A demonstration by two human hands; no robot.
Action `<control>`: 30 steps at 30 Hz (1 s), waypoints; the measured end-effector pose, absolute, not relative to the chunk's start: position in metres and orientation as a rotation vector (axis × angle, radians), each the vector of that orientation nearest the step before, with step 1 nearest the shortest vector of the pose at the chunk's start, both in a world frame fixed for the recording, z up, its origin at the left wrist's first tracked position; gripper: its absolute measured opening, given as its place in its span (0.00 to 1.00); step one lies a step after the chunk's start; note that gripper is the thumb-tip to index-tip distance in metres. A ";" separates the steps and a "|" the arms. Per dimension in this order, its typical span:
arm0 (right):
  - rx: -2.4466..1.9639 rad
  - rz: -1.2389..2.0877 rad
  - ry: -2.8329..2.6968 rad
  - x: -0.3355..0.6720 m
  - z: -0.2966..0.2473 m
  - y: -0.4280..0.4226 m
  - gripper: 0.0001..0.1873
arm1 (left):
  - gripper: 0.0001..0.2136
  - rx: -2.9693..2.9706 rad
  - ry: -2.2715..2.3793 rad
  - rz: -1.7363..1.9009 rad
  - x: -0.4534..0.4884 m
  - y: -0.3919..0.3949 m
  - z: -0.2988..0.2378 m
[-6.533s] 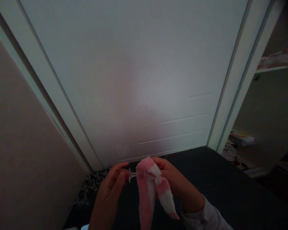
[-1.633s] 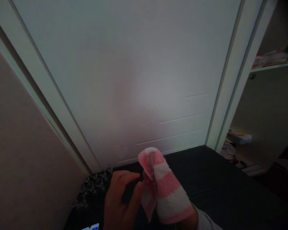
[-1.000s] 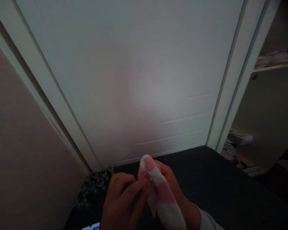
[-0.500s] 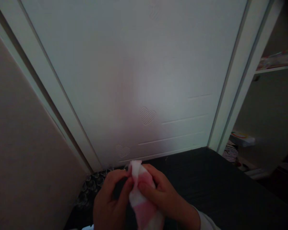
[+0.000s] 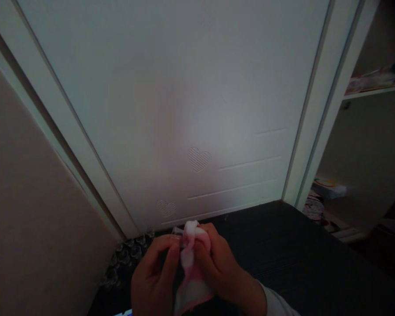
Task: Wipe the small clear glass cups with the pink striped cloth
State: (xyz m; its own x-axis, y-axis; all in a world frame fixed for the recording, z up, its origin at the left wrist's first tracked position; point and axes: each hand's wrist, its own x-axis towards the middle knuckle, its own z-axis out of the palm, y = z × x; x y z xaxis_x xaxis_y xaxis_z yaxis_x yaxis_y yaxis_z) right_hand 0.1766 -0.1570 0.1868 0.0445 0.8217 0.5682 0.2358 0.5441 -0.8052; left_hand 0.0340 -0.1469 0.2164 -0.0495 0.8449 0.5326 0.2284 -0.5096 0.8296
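Between the thumb and fingers of my left hand (image 5: 155, 273) is a small clear cup-like piece (image 5: 177, 231), glass or plastic, partly hidden by the fingertips. My right hand (image 5: 225, 270) grips a pink and white striped cloth (image 5: 195, 281), bunched at its top and pressed against the right side of the clear piece. The lower part of the cloth hangs down between my hands. Beyond my left hand, several small clear cups (image 5: 124, 255) stand together on the dark surface.
The dark tabletop (image 5: 283, 250) reaches a white panel (image 5: 145, 109) with engraved hearts. A beige wall (image 5: 36, 197) borders the left. At the right is a shelf (image 5: 375, 91) holding items, with a white box (image 5: 331, 189) lower down. A bright-edged object (image 5: 125, 313) shows at the bottom edge.
The cloth's upper end is now bunched in my right hand, and the clear piece shows between my left fingers and the cloth. The view has shifted slightly.
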 end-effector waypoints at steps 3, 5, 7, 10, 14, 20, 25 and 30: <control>-0.935 0.523 -1.506 0.179 0.186 -0.158 0.09 | 0.09 1.752 1.131 1.520 0.033 -0.146 0.219; -0.888 0.530 -1.485 0.179 0.185 -0.157 0.06 | 0.09 1.748 1.147 1.478 0.030 -0.144 0.219; -0.850 0.550 -1.468 0.179 0.183 -0.156 0.05 | 0.10 1.734 1.168 1.460 0.026 -0.141 0.218; -0.835 0.482 -1.462 0.177 0.178 -0.153 0.14 | 0.10 1.780 1.173 1.436 0.021 -0.138 0.217; -0.780 0.233 -1.470 0.176 0.177 -0.151 0.25 | 0.10 1.830 1.221 1.496 0.019 -0.138 0.215; -0.868 0.276 -1.715 0.177 0.194 -0.154 0.12 | 0.10 1.901 1.284 1.550 0.021 -0.141 0.215; -1.054 0.197 -1.778 0.176 0.198 -0.153 0.07 | 0.08 1.975 1.205 1.578 0.022 -0.141 0.216; -1.169 0.211 -1.793 0.177 0.198 -0.157 0.07 | 0.06 2.105 0.960 1.600 0.022 -0.138 0.216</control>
